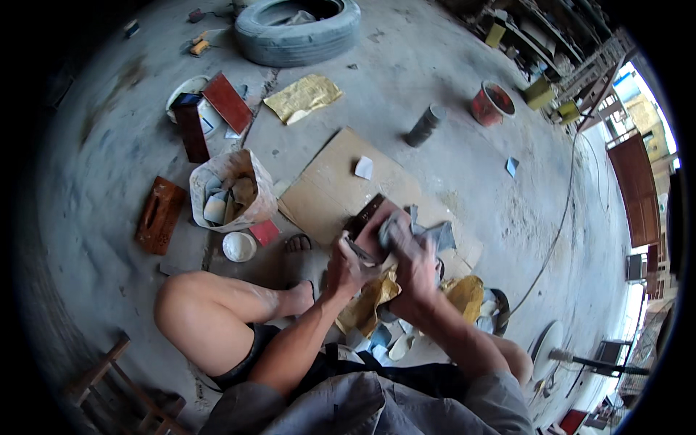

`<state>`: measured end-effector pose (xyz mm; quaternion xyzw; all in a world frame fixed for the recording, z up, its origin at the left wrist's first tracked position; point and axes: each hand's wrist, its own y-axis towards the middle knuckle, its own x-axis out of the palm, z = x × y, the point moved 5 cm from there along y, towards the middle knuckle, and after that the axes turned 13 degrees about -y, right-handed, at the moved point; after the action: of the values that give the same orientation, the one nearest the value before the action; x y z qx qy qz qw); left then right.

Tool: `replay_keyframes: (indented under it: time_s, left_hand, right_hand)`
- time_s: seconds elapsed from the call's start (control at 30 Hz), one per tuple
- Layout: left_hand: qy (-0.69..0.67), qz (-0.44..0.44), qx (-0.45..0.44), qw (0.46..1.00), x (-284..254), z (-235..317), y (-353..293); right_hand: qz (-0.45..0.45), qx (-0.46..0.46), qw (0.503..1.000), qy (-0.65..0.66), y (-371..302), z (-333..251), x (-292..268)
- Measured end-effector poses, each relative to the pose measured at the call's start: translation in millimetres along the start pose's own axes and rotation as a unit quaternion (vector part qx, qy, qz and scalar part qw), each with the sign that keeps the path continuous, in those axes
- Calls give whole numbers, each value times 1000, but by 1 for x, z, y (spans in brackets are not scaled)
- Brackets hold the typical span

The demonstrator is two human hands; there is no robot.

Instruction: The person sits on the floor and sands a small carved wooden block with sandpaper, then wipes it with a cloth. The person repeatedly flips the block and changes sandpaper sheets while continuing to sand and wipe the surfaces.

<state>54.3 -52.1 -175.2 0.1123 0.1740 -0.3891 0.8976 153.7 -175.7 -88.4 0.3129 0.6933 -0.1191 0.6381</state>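
My left hand (346,270) is closed round the near left end of a reddish-brown wooden block (372,226) with a dark side face, holding it tilted above a flat cardboard sheet (330,177). Against the block's upper face my right hand (415,264) presses a small grey piece that looks like sandpaper (391,226); motion blurs it and the fingers. Just beyond the right hand lie dark grey scraps (438,235) on the cardboard. Crumpled golden-yellow sheets (464,296) and pale scraps (399,348) lie below my wrists, between my legs.
Left of the cardboard stand a bag of scraps (254,206), a white cup (239,247) and a brown wooden block (160,215). Farther off are a tyre (297,43), a grey cylinder (425,125) and a red bucket (493,103). A cable (557,243) crosses the floor at right.
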Motion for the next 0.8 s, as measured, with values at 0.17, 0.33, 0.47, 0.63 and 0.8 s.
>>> replay_keyframes:
  time_s: [0.17,0.33,0.47,0.63,0.8]
  left_hand:
    - [-80,-115,-20,990,3,15,11]
    - [-1,5,2,1000,3,-14,-2]
    - [-38,-50,-21,998,2,-7,-3]
    - [-34,-53,-62,996,2,-12,5]
    - [-56,-101,-72,991,-3,12,10]
  right_hand:
    - [-5,5,999,-37,-18,-4,14]
    - [-6,61,997,-54,22,6,-6]
    - [-15,-1,998,-53,70,6,13]
    - [9,-43,998,-34,62,8,-3]
    - [9,-79,994,-79,7,11,7]
